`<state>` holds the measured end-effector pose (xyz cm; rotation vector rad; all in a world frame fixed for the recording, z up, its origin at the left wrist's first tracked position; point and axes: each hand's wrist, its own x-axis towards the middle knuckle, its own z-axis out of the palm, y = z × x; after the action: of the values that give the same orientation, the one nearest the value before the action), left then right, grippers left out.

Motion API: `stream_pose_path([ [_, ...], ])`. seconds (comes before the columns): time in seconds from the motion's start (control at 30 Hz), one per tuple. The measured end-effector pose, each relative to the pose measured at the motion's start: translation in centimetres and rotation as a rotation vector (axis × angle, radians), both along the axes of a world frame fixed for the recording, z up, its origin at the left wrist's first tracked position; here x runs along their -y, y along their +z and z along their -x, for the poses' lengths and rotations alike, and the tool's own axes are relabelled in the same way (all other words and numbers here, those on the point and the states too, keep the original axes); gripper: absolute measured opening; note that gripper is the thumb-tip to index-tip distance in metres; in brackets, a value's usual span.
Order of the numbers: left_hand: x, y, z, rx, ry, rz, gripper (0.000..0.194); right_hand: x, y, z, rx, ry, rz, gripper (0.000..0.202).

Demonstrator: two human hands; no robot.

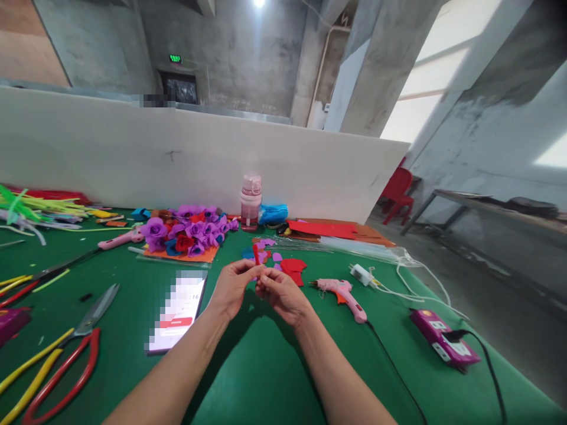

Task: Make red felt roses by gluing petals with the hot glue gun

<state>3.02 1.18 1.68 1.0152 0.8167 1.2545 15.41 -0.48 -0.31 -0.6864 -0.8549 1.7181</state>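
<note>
A narrow red strip (pixel 256 254), rolled or folded, stands up between my fingertips above the green table. My left hand (pixel 234 288) pinches it from the left. Fingers of my right hand (pixel 283 293) close on its lower end, which they hide. Just beyond lie red petal-shaped pieces (pixel 293 270) and small purple pieces (pixel 277 258), flat on the table. To the right of my right hand rests a pink hot glue gun (pixel 341 294). A bunch of purple and red artificial flowers (pixel 195 229) lies beyond my left hand, on an orange sheet.
A lit phone (pixel 181 313) and large scissors (pixel 91 321) lie on the left. Behind are a pink bottle (pixel 250 203), red sheets (pixel 325 228) and a white partition (pixel 199 150). Right: a white charger (pixel 364 276) and purple power strip (pixel 443 339), with trailing cables. Colourful strips (pixel 39 206) fill the far left.
</note>
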Motion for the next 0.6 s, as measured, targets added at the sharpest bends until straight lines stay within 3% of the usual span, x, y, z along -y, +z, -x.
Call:
stream_pose_path([
  [0.2, -0.58, -0.41, 0.53, 0.012, -0.14, 0.094, 0.028, -0.17, -0.17, -0.4, -0.017, -0.051, 0.027, 0.022],
  [0.6, -0.92, -0.36, 0.99, 0.003, -0.137, 0.067, 0.018, -0.12, -0.04, -0.4, -0.008, 0.031, 0.105, 0.025],
])
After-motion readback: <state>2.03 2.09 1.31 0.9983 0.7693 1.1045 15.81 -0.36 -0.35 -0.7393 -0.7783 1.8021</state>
